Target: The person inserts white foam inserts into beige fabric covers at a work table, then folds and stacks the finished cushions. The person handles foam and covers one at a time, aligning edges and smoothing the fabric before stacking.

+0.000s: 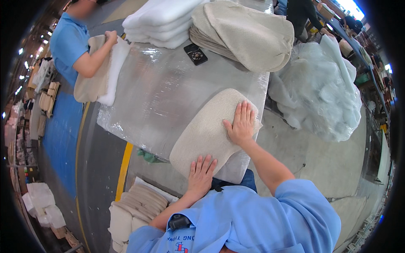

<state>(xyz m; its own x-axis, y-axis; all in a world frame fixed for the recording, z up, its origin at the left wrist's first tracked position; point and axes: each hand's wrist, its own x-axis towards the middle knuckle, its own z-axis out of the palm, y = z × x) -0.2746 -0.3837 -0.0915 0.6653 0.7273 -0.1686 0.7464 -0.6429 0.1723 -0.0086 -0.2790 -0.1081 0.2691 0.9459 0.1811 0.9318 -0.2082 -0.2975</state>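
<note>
A beige fabric cushion cover (206, 126), long and rounded at its ends, lies flat across the near right corner of the table. My left hand (201, 175) rests on its near end with the fingers stretched out. Farther up, my right hand (242, 124) presses flat on the cover's right side, thumb spread away from the fingers. Whether the cover has padding inside, I cannot tell. Beyond it, a pile of similar beige covers (249, 36) stands at the table's far right. White padding sheets (162, 21) are stacked beside that pile.
Clear plastic film wraps the table (143, 92). A small black tray (195, 54) lies near the piles. At the left, a co-worker (69, 46) holds a beige cover and white padding. A large plastic bag (316, 88) bulges at the right; stacked beige pieces (137, 206) sit by my left arm.
</note>
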